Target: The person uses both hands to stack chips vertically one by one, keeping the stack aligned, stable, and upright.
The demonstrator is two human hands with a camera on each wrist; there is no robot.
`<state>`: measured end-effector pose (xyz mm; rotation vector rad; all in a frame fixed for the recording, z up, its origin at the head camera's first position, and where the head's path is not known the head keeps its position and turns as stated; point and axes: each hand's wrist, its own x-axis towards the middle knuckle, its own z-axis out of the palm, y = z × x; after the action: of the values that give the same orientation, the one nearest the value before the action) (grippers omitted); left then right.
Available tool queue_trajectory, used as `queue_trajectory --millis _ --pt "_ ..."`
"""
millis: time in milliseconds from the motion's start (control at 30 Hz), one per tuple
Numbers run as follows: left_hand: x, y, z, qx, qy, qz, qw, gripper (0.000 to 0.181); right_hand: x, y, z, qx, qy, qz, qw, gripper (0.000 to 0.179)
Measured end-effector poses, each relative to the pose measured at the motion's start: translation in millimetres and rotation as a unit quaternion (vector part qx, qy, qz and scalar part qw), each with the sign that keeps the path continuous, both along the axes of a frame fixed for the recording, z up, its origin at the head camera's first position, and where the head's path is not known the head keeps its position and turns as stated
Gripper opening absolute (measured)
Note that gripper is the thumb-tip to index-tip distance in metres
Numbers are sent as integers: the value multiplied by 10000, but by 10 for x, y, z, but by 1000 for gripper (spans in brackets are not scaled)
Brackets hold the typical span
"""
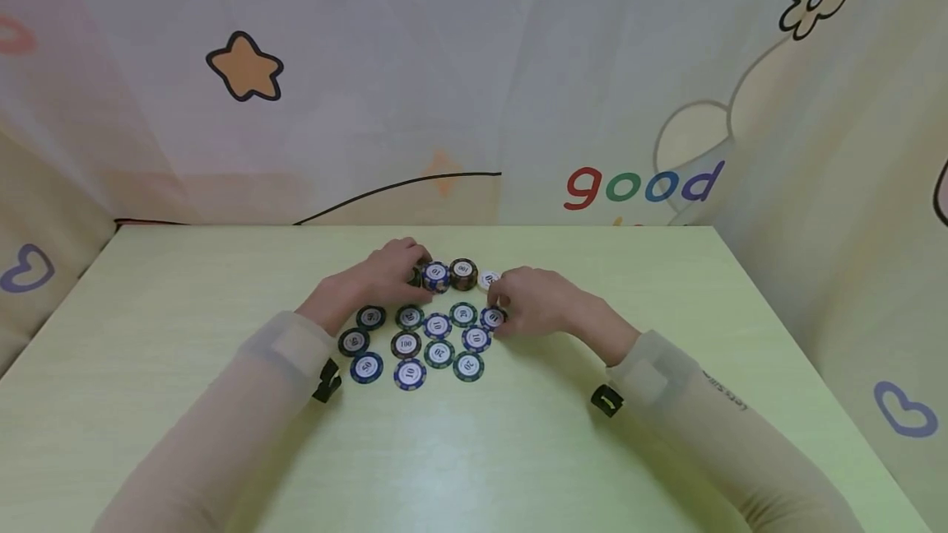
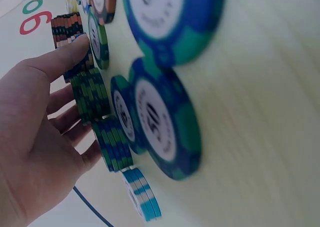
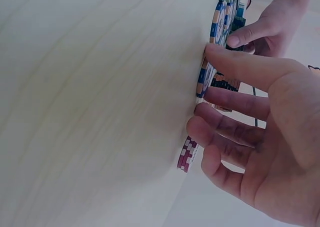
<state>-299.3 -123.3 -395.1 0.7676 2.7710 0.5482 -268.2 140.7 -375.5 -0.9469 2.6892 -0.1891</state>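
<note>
Closest to the camera, two pale sleeves, a left sleeve and a right sleeve, lying on the light green table.

Starting at the left: left hand stretched out to a row of chip piles at the far side. Fingers loose and nearly straight, not clenched. Forefinger tip touching the side of a dark pile. Just below it in the left wrist view, a green pile, then a blue and green pile, then a small light blue pile, all side by side.

A bit further right, a blue pile marked 10, just beside the left hand. Next to it, a brown pile marked 100. Then a white pile, close to the right hand.

Nearer than the piles, between both hands, loose chips lying flat in rough rows, close together, with numbers like 10, 20, 50 and 100 on top.

At the right end of those rows, one blue chip on the table. Right hand pinching it: thumb on one edge of the blue chip, curled fingers on the other edge. Under those fingers, a red and white pile.
</note>
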Motion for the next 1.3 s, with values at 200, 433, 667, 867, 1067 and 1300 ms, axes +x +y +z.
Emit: queue_trajectory --millis 200,433,667,867,1067,1300 --pt "8 -47 -13 3 -5 55 10000 55 9 2 -13 -31 47 0 10000 31" --pt "5 -72 -21 9 167 4 9999 51 1 -1 -31 -72 32 116 9999 33" --pt "-7 -79 -52 6 189 83 9998 50 -3 -35 -51 3 151 247 9996 33" --pt "-8 -75 -69 12 162 88 9998 50 -24 -40 -89 140 196 265 9994 31" --pt "-14 -55 -73 39 233 96 9997 50 -46 -25 -81 84 312 260 9991 32" --pt "-4 -31 -50 17 221 168 9996 49 -32 -90 -18 -128 318 170 9993 42"
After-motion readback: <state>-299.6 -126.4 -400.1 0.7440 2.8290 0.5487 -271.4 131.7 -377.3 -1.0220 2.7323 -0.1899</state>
